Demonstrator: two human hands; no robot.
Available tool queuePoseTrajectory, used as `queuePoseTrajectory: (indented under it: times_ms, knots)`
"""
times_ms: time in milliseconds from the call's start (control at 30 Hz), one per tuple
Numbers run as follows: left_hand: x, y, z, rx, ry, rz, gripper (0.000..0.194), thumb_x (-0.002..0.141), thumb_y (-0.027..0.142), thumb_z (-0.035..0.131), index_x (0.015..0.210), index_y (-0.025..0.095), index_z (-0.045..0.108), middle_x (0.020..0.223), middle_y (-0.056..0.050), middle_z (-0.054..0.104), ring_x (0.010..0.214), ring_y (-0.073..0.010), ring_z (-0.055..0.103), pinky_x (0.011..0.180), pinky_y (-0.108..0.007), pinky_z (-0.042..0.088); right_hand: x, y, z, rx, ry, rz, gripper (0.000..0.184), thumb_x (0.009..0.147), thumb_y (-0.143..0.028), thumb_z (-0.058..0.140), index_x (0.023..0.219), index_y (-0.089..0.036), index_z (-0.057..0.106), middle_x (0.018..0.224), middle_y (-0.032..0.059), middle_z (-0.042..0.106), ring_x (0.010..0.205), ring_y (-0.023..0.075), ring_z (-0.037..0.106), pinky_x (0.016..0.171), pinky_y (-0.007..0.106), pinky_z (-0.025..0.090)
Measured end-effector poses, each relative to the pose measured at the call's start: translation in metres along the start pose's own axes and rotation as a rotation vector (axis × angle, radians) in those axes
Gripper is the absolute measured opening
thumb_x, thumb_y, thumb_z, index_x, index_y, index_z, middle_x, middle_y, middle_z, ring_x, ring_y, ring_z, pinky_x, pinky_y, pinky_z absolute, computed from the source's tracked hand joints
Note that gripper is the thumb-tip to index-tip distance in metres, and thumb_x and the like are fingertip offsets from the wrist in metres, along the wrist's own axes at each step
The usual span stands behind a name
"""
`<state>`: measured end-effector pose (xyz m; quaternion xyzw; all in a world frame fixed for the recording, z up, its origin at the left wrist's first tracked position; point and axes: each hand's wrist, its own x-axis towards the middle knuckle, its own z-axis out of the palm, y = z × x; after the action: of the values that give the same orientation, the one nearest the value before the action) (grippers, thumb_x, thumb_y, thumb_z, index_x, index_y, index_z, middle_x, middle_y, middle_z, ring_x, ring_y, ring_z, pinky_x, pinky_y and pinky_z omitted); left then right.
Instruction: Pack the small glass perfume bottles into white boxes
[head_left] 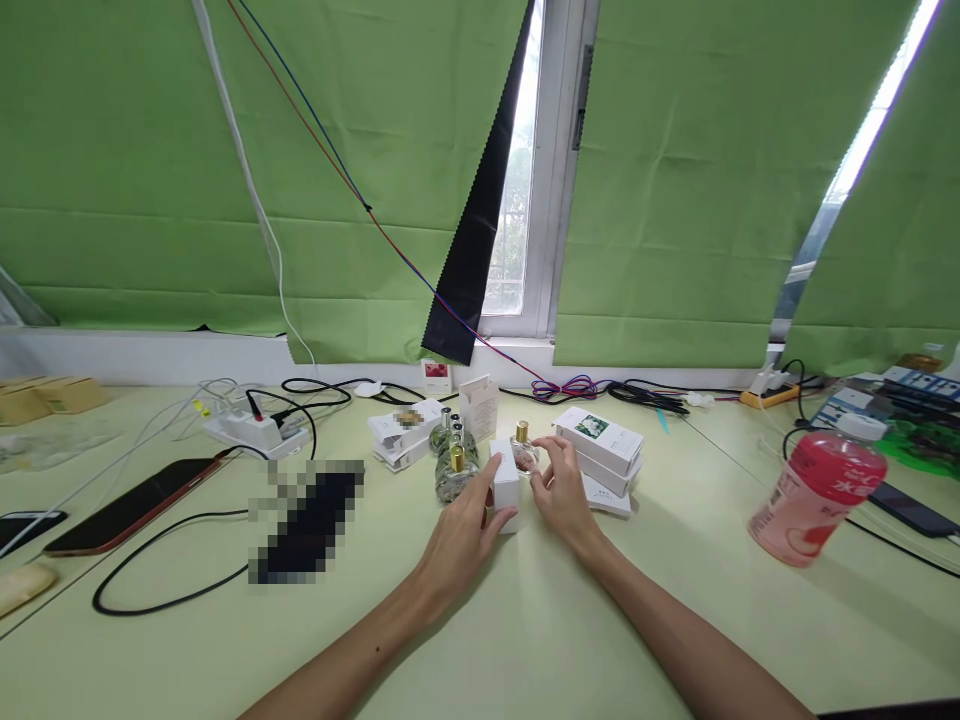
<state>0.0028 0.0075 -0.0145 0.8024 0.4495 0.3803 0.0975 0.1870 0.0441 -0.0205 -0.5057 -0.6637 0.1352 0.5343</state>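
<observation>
Though close, left hand (459,524) around one white box (505,480), right hand (564,494) around one bottle (523,456).

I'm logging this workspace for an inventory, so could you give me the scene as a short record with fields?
left hand: the left hand holds a white box
right hand: the right hand is at a gold-capped glass bottle; a firm grip cannot be made out
left of the white box: clustered glass bottles, with flat boxes behind them to the left
right of the right hand: stacked boxes
far right: pink container
far left: power strip with cables
</observation>
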Motion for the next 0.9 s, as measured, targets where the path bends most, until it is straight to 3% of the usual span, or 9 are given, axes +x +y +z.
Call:
queuePoseTrajectory:
  times_ms: [200,367,467,533,600,667,900]
  knots:
    - [-0.003,-0.005,0.004,0.104,0.003,0.051,0.061,0.098,0.032,0.051,0.153,0.022,0.027,0.082,-0.001,0.065,0.063,-0.0159,0.060,0.058,-0.025,0.047,0.000,0.003,0.002,-0.064,-0.169,0.089,0.049,0.077,-0.006,0.052,0.123,-0.022,0.061,0.147,0.0147,0.042,0.046,0.0028,0.047,0.081,0.034,0.055]
    - [-0.008,0.000,0.003,0.166,0.038,0.209,0.053,0.099,0.023,0.045,0.150,0.025,0.032,0.074,0.004,0.062,0.054,-0.0119,0.056,0.053,-0.021,0.040,0.001,0.006,0.003,-0.054,-0.238,0.099,0.054,0.080,-0.009,0.055,0.131,-0.024,0.059,0.148,0.0130,0.044,0.049,0.0044,0.048,0.085,0.035,0.055]
    - [-0.010,0.006,0.000,0.160,0.044,0.308,0.045,0.099,0.020,0.043,0.143,0.024,0.041,0.072,0.004,0.062,0.053,-0.0105,0.055,0.054,-0.020,0.040,0.002,0.008,0.004,-0.047,-0.245,0.098,0.055,0.080,-0.008,0.055,0.132,-0.024,0.059,0.145,0.0126,0.044,0.051,0.0044,0.050,0.082,0.033,0.055]
    - [-0.009,0.011,-0.003,0.155,0.005,0.350,0.032,0.098,0.020,0.044,0.129,0.021,0.054,0.070,0.004,0.062,0.052,-0.0106,0.054,0.054,-0.021,0.039,0.002,0.009,0.005,-0.045,-0.252,0.104,0.056,0.080,-0.007,0.056,0.134,-0.024,0.058,0.142,0.0124,0.044,0.051,0.0037,0.050,0.082,0.032,0.054]
    - [-0.009,0.015,-0.006,0.159,-0.048,0.338,0.020,0.098,0.022,0.045,0.106,0.020,0.064,0.068,0.002,0.062,0.052,-0.0108,0.054,0.053,-0.022,0.038,0.001,0.010,0.005,-0.043,-0.268,0.107,0.056,0.080,-0.007,0.056,0.133,-0.025,0.057,0.139,0.0114,0.044,0.050,0.0029,0.049,0.082,0.032,0.054]
    - [-0.008,0.017,-0.006,0.148,-0.085,0.271,0.020,0.098,0.026,0.047,0.097,0.020,0.065,0.069,0.001,0.064,0.053,-0.0115,0.054,0.053,-0.023,0.038,0.000,0.011,0.006,-0.047,-0.284,0.109,0.055,0.081,-0.007,0.056,0.132,-0.026,0.057,0.136,0.0105,0.044,0.048,0.0022,0.048,0.081,0.033,0.053]
    - [-0.008,0.017,-0.005,0.095,-0.142,0.099,0.022,0.099,0.031,0.046,0.103,0.021,0.065,0.082,-0.002,0.069,0.062,-0.0151,0.060,0.060,-0.027,0.044,-0.003,0.001,0.003,-0.183,-0.281,0.086,0.054,0.082,-0.008,0.057,0.131,-0.029,0.057,0.132,0.0095,0.045,0.061,0.0080,0.055,0.079,0.031,0.052]
